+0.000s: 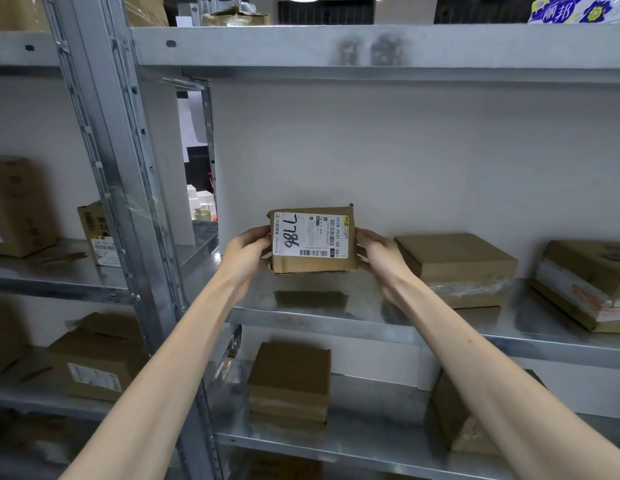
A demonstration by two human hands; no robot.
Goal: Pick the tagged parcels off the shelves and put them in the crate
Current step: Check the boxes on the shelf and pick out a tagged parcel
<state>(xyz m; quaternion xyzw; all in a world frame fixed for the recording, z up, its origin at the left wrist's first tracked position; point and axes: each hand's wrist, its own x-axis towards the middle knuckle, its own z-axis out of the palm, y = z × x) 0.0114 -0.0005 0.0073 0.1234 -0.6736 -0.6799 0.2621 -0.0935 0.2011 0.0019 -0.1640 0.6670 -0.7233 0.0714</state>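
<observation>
A steel rack (128,188) fills the view, and its middle shelf (336,317) carries a flat box (454,261) just right of centre and a taped box (589,282) at the right end. On the shelf below lies another box (289,379). The parcel (312,265) is held upright between both hands over the left half of the middle shelf, seemingly lifted clear of it, with its reflection on the metal beneath. The left hand (246,252) grips its left edge and the right hand (379,254) its right edge, fingers curled and clamped on the cardboard sides, the parcel spanning the gap between them. Its white label (310,235) faces the camera, with handwritten digits turned sideways.
</observation>
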